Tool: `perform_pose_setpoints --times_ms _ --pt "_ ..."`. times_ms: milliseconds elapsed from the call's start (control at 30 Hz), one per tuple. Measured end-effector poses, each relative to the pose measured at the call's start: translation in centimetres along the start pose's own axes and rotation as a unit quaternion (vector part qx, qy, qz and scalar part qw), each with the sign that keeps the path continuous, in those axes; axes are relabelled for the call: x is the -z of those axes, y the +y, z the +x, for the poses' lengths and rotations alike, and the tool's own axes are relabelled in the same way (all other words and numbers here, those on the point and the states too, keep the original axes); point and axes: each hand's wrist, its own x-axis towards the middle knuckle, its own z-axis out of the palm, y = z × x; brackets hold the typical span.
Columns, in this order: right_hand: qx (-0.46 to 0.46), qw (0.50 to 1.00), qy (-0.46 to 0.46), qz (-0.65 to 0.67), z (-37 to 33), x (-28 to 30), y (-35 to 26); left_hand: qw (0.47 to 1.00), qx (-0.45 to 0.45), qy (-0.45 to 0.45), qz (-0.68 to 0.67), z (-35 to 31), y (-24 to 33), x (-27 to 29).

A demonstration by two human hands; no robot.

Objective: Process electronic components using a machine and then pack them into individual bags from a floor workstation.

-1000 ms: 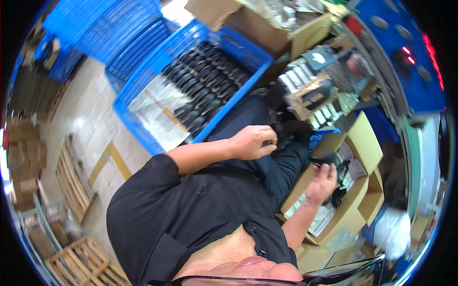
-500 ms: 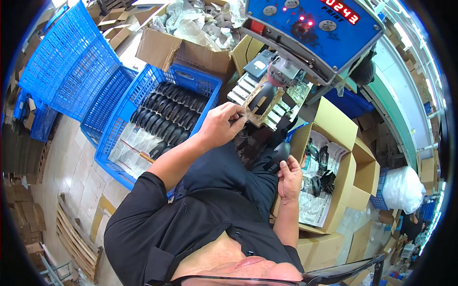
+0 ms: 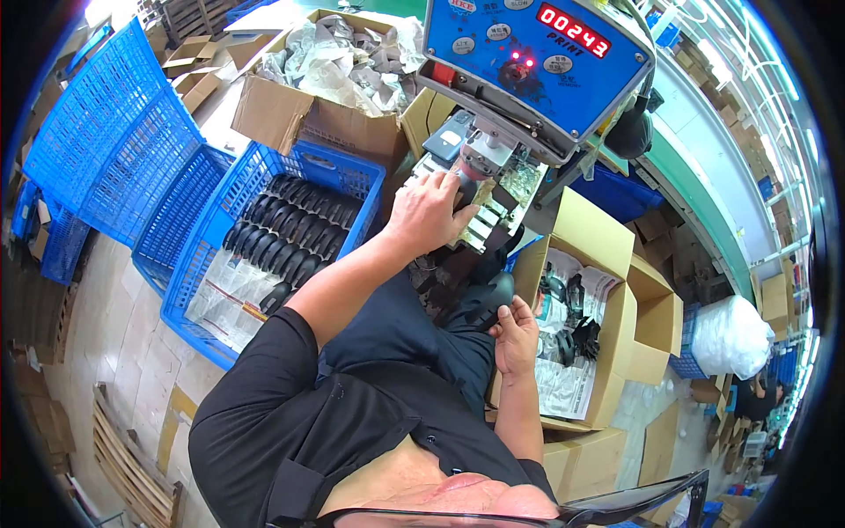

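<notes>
The left hand (image 3: 429, 209) bends over a dark piece (image 3: 470, 190), gripping or not I can't tell; the right hand (image 3: 516, 338) pinches a slanted black shell (image 3: 493, 297), left of its fingers.

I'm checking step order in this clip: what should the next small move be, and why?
Probably the left hand should lift the dark part from the fixture: its fingers are at that part, while the right hand holds another dark piece nearby.
</notes>
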Motion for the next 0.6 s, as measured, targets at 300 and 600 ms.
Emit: perform_pose_setpoints --times_ms 300,600 --pt "0.081 0.992 -0.026 -0.093 5.5 -7.4 -4.1 0.996 0.046 0.076 -0.021 -1.1 -1.6 1.3" --pt "0.171 0.962 -0.035 -0.209 13.7 -15.7 -3.5 0.988 0.139 0.053 0.028 -7.4 -7.9 5.8"
